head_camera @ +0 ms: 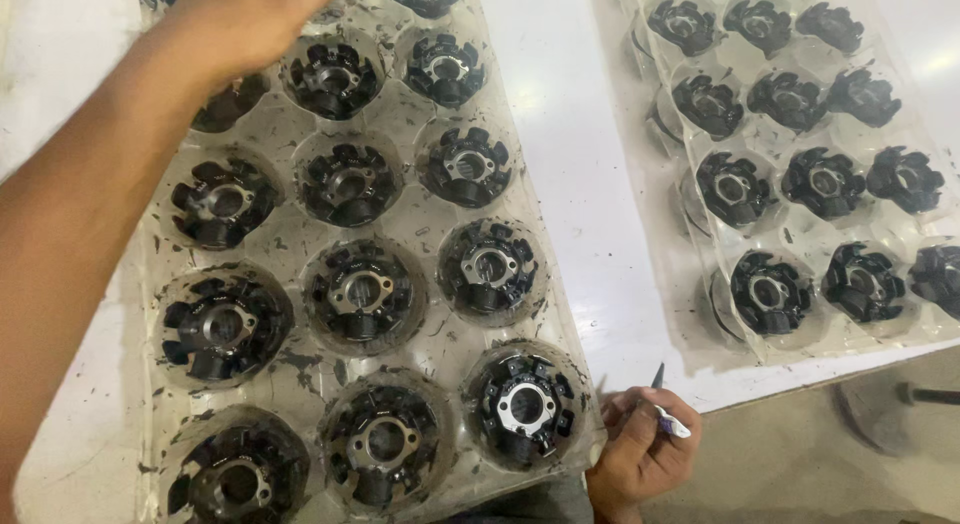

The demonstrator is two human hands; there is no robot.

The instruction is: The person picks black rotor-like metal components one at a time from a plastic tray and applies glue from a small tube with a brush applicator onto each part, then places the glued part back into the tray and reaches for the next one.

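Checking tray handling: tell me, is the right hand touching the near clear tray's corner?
Touching. The head view shows the right hand, holding a pen, with fingers against the near clear tray at its corner.

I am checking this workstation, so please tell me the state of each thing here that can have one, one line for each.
Left hand: stretched over the far end of the near tray, fingers hidden.
Right hand: closed around a pen.
Near tray: clear plastic, smudged black, every visible pocket filled.
Black round parts: seated one per pocket, open side up.
Far tray: filled, lying partly past the white table edge.
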